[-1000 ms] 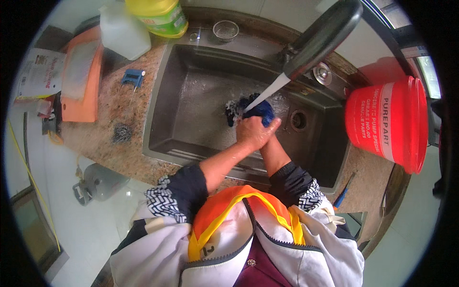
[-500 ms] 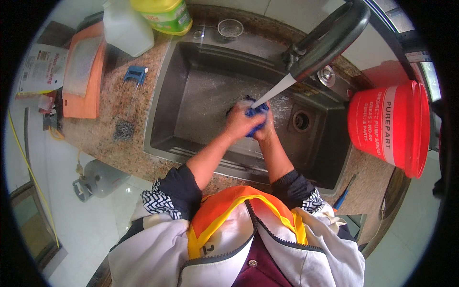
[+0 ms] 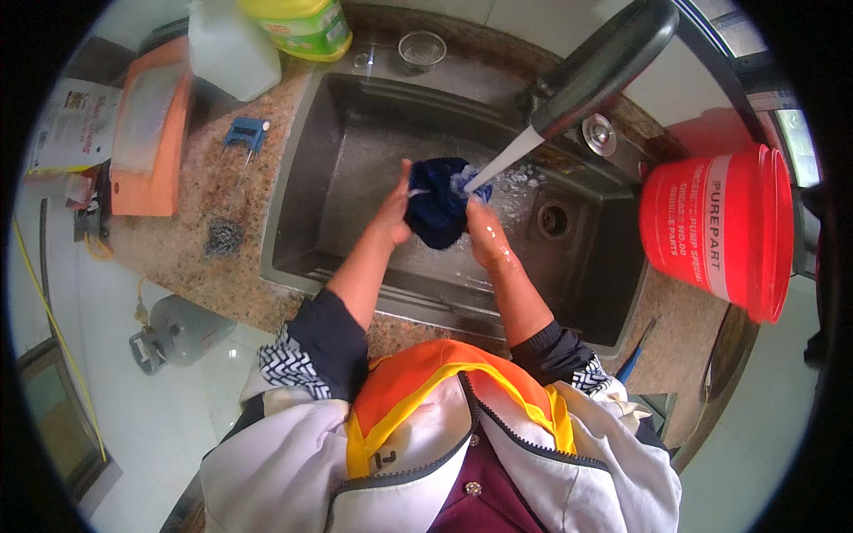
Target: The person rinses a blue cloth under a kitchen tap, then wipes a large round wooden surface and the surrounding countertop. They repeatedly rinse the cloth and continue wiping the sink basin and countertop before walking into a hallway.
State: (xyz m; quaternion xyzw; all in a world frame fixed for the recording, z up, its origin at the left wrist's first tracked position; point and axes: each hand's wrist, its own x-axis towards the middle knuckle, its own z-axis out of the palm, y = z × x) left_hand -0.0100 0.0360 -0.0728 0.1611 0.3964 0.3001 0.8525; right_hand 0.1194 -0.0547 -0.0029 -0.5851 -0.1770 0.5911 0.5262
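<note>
- Between the left hand and the right hand, a dark blue cloth hangs above the sink floor, wet and partly spread.
- Left fingers hold the cloth along its left side; right fingers pinch its right edge. Both grips are narrow at the fabric, though some fingertips are hidden by it.
- Just beyond the right fingers, a stream of water falls onto the cloth's upper right corner, and foam and splashes lie on the sink floor beside it.
- Around both hands stand the walls of the dark sink.
- Near the right fingers, to their right, sits the round drain.
- Above and right of the right fingers, the black faucet leans over the basin.
- Ahead of the left fingers, a small round strainer rests on the rear ledge.
- Well left of the left fingers, a wire scouring pad and a blue plastic tool lie on the speckled counter.
- Farther right of the right fingers stands a red bucket.
- Farthest left of the left fingers is an orange board.
</note>
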